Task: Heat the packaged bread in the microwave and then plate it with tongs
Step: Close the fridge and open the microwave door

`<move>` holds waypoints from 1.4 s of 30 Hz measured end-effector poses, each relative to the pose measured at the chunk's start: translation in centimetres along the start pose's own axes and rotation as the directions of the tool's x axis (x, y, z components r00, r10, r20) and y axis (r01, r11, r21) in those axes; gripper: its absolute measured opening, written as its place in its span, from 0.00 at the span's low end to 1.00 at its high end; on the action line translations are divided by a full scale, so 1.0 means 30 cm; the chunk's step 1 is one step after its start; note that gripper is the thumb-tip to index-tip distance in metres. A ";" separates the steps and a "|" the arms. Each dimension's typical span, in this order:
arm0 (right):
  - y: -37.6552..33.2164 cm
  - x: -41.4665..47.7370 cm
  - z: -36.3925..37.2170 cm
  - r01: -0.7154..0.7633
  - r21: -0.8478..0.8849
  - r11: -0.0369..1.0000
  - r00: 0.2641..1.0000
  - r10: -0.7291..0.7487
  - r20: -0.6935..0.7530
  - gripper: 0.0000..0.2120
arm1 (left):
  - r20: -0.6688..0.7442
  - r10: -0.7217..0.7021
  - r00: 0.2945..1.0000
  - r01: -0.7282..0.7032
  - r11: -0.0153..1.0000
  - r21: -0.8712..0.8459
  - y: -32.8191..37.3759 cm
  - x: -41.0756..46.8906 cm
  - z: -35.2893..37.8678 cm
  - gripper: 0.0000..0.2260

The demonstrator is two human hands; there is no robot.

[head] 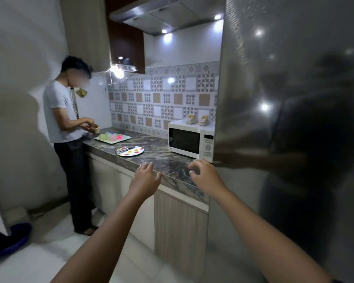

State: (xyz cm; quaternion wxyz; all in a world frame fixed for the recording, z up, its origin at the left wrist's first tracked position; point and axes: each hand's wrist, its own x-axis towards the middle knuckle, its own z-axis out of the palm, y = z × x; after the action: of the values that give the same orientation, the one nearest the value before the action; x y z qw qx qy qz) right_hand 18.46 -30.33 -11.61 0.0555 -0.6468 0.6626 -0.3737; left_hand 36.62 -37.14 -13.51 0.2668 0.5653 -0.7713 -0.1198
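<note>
Progress: judged at the start, with heating and plating both still to do. Microwave, far right on bench, door closed. Two bread packages on its top. Polka-dot plate carrying tongs, mid-bench. Left grip: fingers spread, empty. Right grip: loosely curled, empty, packages well beyond it.

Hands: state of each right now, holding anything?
Left hand: open, fingers spread, holding nothing.
Right hand: open, fingers loosely curled, holding nothing.
</note>
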 end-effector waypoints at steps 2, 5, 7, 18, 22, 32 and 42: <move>0.007 0.085 0.093 0.008 -0.001 1.000 0.999 -0.008 0.041 0.11 | 0.020 -0.026 0.999 0.026 1.000 -0.011 -0.059 0.088 0.027 0.27; 0.045 0.215 0.224 -0.006 -0.009 1.000 0.993 0.007 0.116 0.10 | 0.036 -0.034 0.999 0.034 0.999 -0.010 -0.131 0.231 0.086 0.27; 0.084 0.308 0.308 -0.027 -0.006 1.000 0.990 0.028 0.137 0.10 | 0.040 -0.037 0.999 0.037 0.999 0.001 -0.176 0.336 0.133 0.27; 0.357 0.997 0.615 -0.292 0.068 0.954 0.956 0.288 0.064 0.12 | 0.108 0.041 0.993 -0.043 0.999 0.018 -0.291 1.107 0.378 0.26; 0.487 1.205 0.624 -0.422 0.067 0.904 0.906 0.423 0.004 0.13 | 0.198 0.103 0.975 -0.102 0.995 -0.015 -0.283 1.365 0.467 0.26; 0.775 1.586 0.613 -0.654 0.151 0.741 0.704 0.669 -0.238 0.12 | 0.271 0.388 0.881 -0.330 0.914 -0.236 -0.172 1.972 0.757 0.23; 0.904 1.733 0.500 -0.719 0.123 0.684 0.603 0.702 -0.378 0.15 | 0.370 0.552 0.747 -0.335 0.794 -0.506 0.068 2.123 1.030 0.19</move>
State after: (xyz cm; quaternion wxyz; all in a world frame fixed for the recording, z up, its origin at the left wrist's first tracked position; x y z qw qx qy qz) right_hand -3.48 -86.54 -16.39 0.0505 -0.2415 0.8689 -0.4290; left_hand 4.16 -99.70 -20.54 0.1904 0.2406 -0.8845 -0.3515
